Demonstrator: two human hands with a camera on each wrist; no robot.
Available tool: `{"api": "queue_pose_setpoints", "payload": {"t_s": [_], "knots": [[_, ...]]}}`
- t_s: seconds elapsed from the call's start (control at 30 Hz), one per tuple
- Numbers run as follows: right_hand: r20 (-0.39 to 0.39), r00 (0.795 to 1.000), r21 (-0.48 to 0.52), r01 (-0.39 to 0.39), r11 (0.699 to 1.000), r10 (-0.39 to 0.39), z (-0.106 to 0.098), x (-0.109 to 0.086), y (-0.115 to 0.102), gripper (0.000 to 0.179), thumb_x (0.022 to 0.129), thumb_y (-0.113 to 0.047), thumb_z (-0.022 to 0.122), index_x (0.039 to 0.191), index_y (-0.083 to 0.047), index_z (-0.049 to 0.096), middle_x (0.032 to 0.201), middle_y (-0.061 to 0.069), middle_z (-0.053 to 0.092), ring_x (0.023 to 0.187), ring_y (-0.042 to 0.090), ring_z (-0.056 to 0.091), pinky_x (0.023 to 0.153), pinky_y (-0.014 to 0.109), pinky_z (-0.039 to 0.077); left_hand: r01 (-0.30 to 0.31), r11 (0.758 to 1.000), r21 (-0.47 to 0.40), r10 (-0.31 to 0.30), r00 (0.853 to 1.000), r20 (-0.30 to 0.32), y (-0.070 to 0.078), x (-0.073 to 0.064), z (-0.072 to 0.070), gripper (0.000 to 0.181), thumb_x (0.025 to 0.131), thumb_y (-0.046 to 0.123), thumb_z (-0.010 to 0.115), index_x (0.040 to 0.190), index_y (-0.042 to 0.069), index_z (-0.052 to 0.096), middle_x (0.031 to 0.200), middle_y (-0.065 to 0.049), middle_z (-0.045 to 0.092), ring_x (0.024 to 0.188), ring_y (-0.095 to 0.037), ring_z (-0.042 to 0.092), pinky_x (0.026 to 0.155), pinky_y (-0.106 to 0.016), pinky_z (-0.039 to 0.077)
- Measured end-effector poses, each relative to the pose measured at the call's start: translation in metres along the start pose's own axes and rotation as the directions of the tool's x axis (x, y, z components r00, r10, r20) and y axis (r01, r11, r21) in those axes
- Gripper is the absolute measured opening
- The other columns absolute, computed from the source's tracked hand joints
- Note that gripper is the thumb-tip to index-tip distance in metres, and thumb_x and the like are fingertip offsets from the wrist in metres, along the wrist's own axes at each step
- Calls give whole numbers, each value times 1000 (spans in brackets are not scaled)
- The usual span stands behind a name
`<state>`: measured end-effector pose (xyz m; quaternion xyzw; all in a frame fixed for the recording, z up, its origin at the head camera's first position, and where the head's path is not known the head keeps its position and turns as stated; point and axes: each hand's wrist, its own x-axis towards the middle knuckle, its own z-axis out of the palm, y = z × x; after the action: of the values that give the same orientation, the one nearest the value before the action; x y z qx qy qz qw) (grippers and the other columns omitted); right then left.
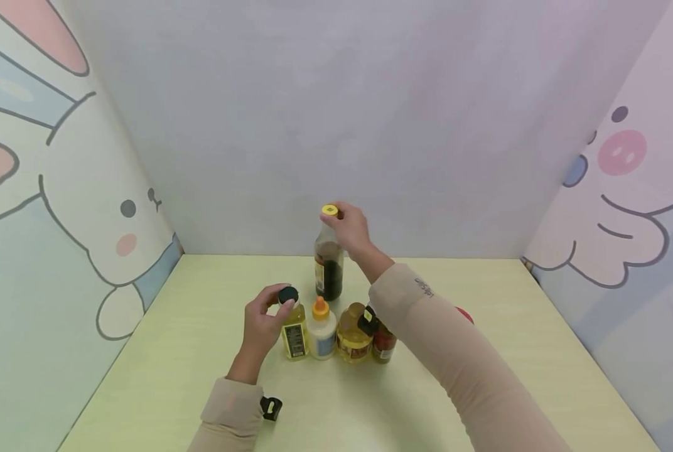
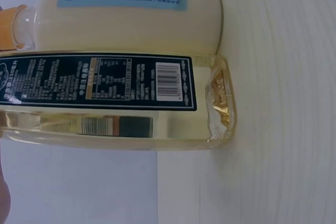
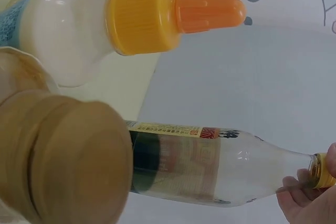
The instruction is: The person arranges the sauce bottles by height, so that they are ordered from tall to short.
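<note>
Yellow cap [image 1: 329,210] uppermost, a tall bottle of dark liquid [image 1: 328,260] stands upright around the centre of the head frame. The right hand [image 1: 352,227] comes to it from the right, thumb and fingers clamped round the neck just under the cap; in the right wrist view that grip shows at the lower right edge.

Lower and left of centre, the left hand [image 1: 262,320] pinches the top of an oil bottle [image 1: 294,339], its thumb and fingers on either side of the dark green cap [image 1: 288,294]. This bottle is upright with its label facing the viewer, and it spans the middle left of the left wrist frame.

Just beside it on the right, near the bottom centre of the head frame, is a white bottle [image 1: 322,336] with an orange nozzle top [image 1: 320,307]. Next along come a squat yellow bottle [image 1: 354,342] and a bottle of red contents [image 1: 384,344], partly hidden behind the right sleeve [image 1: 455,339]. A red edge [image 1: 465,315] peeps out past that sleeve.

Pale green table [image 1: 483,282] fills the lower frame, below a grey wall [image 1: 336,125]; a cartoon rabbit [image 1: 88,238] covers the left side.
</note>
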<state>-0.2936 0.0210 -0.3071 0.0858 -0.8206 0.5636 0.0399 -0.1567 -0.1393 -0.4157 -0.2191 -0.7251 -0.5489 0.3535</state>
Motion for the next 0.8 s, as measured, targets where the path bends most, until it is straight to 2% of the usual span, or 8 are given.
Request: {"api": "queue_pose_setpoints", "payload": {"t_s": [0.47,0.57,0.7,0.8], "knots": [[6,1000,2,-28,1000,28,16,8,7,34,95,-17,67,126,-3,63,118,11,63,104,23,56,90,34,48,14,1000,-3,-14,1000,-5,1,0,1,26,75,-18,63,101,-13,62,89,-28,64,81,-1,57,73,-15,49],[9,1000,-6,-21,1000,21,21,11,10,35,95,-17,67,126,-3,63,118,10,63,104,22,57,90,33,48,25,1000,-5,-25,1000,-11,-15,-5,2,28,76,-16,64,103,-11,63,91,-25,65,81,-3,58,73,-14,49],[18,1000,-14,-13,1000,14,26,14,12,34,95,-18,67,126,-4,64,118,9,63,104,21,57,90,33,48,39,999,-3,-39,999,-19,-37,-12,2,29,78,-13,67,106,-6,65,94,-14,68,80,-6,59,73,-17,50],[25,1000,-12,-11,1000,11,29,14,11,34,95,-18,67,126,-4,64,117,9,64,103,21,57,90,33,48,35,999,-5,-35,999,-22,-37,-12,2,29,77,-14,67,105,-6,65,94,-13,68,80,-6,60,73,-18,50]]}}
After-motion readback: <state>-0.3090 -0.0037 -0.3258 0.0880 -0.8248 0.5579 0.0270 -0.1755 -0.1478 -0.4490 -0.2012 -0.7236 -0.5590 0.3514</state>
